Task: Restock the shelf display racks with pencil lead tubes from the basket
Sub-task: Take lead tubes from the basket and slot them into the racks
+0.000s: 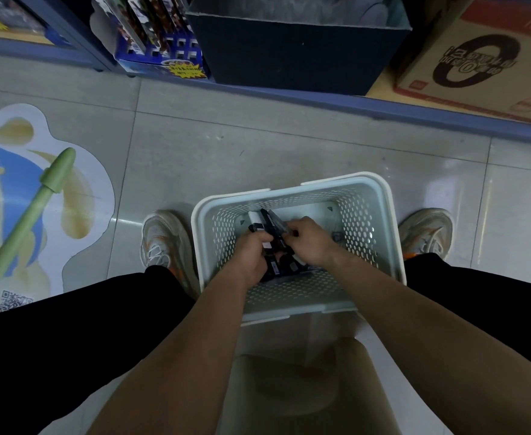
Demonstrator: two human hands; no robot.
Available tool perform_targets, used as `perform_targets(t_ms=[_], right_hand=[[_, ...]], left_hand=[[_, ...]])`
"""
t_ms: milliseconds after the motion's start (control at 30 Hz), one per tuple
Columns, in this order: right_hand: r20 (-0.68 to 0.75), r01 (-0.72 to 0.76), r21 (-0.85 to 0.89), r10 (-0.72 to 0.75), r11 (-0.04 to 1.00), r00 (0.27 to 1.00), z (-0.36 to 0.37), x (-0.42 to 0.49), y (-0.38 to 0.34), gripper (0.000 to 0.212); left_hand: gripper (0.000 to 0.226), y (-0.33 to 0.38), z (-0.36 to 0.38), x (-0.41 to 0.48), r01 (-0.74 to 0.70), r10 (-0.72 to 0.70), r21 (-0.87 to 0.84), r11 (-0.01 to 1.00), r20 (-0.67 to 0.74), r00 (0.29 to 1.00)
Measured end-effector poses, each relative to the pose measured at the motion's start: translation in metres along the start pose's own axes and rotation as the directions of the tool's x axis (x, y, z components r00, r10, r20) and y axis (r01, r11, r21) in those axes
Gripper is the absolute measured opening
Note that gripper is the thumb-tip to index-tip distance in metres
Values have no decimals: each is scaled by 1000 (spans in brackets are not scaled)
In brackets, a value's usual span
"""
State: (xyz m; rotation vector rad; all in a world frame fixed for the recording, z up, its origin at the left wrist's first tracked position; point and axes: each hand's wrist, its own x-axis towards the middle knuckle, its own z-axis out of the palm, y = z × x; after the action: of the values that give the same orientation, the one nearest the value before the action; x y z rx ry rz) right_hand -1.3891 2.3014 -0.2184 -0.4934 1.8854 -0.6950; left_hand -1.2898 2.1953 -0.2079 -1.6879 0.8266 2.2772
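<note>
The first hazard, at the left, is judged to lie with the left hand (251,257). Its fingers are curled round a bundle of dark pencil lead tubes (265,219), and since several are gripped at once, one could be squeezed out of the fist and dropped as the bundle is lifted. The tubes are fanned unevenly, with some ends standing out beyond the knuckles toward the far side. These ends could be caught on the perforated wall of the basket (361,215). Further right, the right hand (312,243) is closed in a pinch on the same cluster, its fingertips set against the tubes from the right. How many it holds cannot be told. If the two hands are drawn apart unevenly, the bundle could be scattered. One more risk is judged from the low posture: the basket is set between the left shoe (163,240) and the right shoe (427,230), just beside each, and could be knocked on rising.

The tubes are found inside the basket, in its left-centre part. Part of the bundle is enclosed by the left hand, with white-labelled ends projecting just beyond it. More dark packs are seen beneath and between both hands, toward the near wall. The bundle is touched by the right hand from its right side. The shelf (383,108) is well apart, beyond the basket's far rim.
</note>
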Motion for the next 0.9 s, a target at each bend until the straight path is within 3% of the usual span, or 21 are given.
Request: perform_targets(t_ms=[133, 233, 400, 633, 700, 800, 900], right_hand=[[4, 58, -116, -57, 992, 998, 1, -1, 1, 29], [2, 76, -157, -76, 985, 997, 2, -2, 2, 31], [70, 91, -179, -80, 980, 994, -1, -10, 1, 12], [61, 6, -204, 7, 979, 998, -15, -9, 10, 38], [2, -19, -154, 19, 988, 1000, -14, -7, 11, 40], [25, -96, 44, 95, 994, 995, -12, -5, 9, 47], [80, -57, 127, 47, 990, 996, -12, -8, 8, 32]], left_hand=[[29, 0, 0, 3, 25, -25, -53, 998, -12, 1000], [30, -3, 2, 9, -36, 37, 54, 998, -26, 999], [31, -8, -1, 19, -119, 141, 238, 964, -76, 987], [33, -12, -4, 18, -165, 206, 278, 946, -122, 971], [25, -12, -5, 17, -172, 212, 290, 941, -114, 971], [34, -13, -8, 17, -169, 203, 302, 938, -85, 976], [41, -15, -11, 15, -144, 173, 271, 952, -88, 981]])
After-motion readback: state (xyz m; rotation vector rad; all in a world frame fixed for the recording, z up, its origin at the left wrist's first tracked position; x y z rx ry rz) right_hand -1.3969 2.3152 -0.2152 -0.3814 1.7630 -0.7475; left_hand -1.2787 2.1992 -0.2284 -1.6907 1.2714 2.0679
